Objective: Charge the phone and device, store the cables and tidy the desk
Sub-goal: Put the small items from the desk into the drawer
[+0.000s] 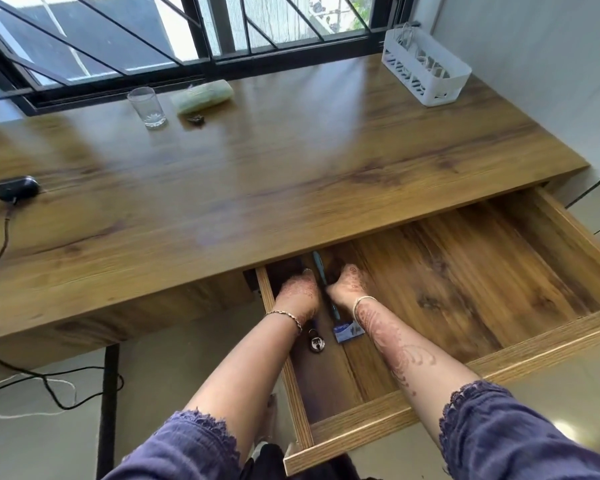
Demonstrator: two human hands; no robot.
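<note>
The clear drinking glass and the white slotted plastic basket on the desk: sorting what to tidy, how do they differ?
The clear drinking glass stands far left, round, see-through and empty; the white slotted plastic basket sits far right, rectangular, opaque, holding white cables. Both stand upright near the window.

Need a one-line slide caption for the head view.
Both hands, left hand and right hand, reach deep into the open desk drawer; a black device sits cabled on the desk.

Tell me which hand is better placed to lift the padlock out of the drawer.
Probably the left hand: the padlock lies right beside its wrist, while the right hand sits across the blue pen.
</note>
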